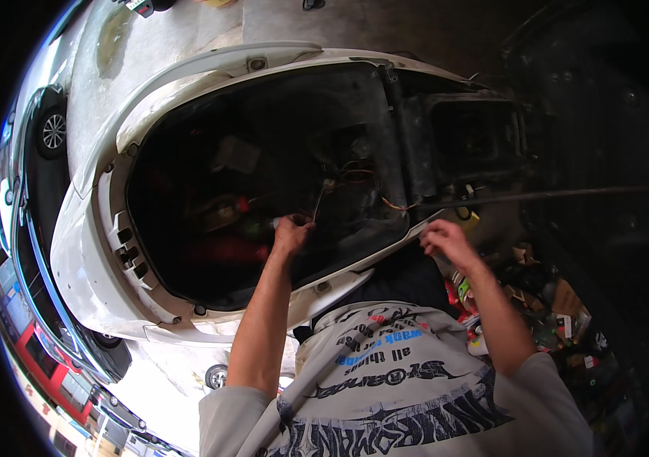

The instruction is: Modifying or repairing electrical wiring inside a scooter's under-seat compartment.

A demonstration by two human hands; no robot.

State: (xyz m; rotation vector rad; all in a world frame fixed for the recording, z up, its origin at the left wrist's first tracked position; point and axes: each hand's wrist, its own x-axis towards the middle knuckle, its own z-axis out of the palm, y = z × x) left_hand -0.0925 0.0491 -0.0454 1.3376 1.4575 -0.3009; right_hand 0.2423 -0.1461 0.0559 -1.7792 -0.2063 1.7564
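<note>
A: Where does the thin pale wire (318,204) lie; what has hold of it?

B: Inside the dark bay (263,99) of a white car (84,255); it runs from a small pale connector (329,183) down to the left hand (291,234); thumb and fingers there look pinched together on its near end.

A: The right hand (452,245)?

B: By the bay's near rim, well apart from the left; fingers curled; whether they grip anything, the observer cannot tell.

A: Step in hand?

B: Judging by the pose, 1 hand is working the wire's end while the other stands aside; the next move seems to call for a steady pinch, no tug on the connector, and the right hand coming in if 2 are needed.

A: Other things about?

B: A reddish wire loop (358,174) near the connector; an orange-and-pale wire strand (394,206) toward the right hand; a pale box (237,154) deeper in; a red object (233,251) left of the left hand, outline lost in the dark.

A: Obstacles?

B: Gloom, chiefly; then a long dark rod (568,196) slanting past the right hand; a clutter pile (553,305) to the person's right could hamper footing.
</note>
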